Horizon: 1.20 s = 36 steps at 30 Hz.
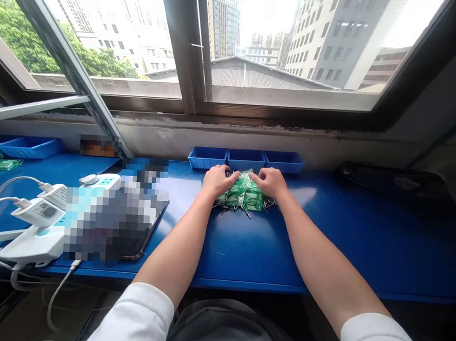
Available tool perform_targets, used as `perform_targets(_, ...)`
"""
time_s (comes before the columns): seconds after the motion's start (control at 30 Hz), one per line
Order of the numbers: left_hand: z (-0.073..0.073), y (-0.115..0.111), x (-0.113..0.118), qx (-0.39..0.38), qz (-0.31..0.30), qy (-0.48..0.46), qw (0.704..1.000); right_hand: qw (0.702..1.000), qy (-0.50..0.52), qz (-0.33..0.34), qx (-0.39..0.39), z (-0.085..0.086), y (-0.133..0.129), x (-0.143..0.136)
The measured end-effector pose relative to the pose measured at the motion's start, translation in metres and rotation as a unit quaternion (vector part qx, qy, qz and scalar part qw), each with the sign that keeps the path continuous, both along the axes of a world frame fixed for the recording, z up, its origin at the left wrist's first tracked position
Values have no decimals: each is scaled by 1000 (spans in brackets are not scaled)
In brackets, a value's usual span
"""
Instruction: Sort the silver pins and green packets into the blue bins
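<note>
Between both grips lies the green packet pile (244, 193).

My left hand (216, 181) and right hand (270, 182) covering both ends of the green packet pile (244, 193), my fingertips hidden, packet print too small to read, blurred patch (111, 220) hiding what sits left, black object (397, 185) indistinct.

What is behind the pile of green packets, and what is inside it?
Behind the pile of green packets stand three blue trays in a row by the wall. Their insides are not visible from this angle. Both hands, left hand and right hand, cover the pile's sides.
</note>
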State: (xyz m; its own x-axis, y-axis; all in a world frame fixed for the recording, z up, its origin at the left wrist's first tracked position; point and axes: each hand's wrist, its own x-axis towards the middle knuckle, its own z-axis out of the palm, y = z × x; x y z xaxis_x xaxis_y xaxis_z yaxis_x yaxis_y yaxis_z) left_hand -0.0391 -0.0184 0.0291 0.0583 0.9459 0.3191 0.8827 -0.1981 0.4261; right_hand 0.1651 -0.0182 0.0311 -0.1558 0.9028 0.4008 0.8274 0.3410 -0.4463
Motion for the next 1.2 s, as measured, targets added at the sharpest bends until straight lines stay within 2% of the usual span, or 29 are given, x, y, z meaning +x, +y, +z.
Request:
perform_targets(0.13,-9,2,2,-30,40,21,999,998,-41,11,-35,3,-5,-9)
perform_targets(0.23,-19,7,3,-79,35,40,995,997,-56,12,-45,1,-5,-14)
perform_targets(0.33,-24,9,4,-94,18,45,994,998,-44,1,-43,-3,-3,-17)
perform_targets(0.47,-23,8,5,-92,-1,26,995,999,-12,-29,-36,-6,-3,-20)
perform_targets(0.73,-22,6,14,-86,-6,7,996,999,-53,-12,2,-8,-4,-31)
perform_targets(0.9,-22,4,16,-86,-4,3,996,999,17,-26,-27,-12,-1,-38)
perform_targets(1.07,-14,3,11,-87,-6,-47,995,988,142,-28,-45,-6,-4,-39)
perform_targets(1.2,-3,-1,11,-23,-5,-78,997,965,260,-9,-33,-2,-4,-32)
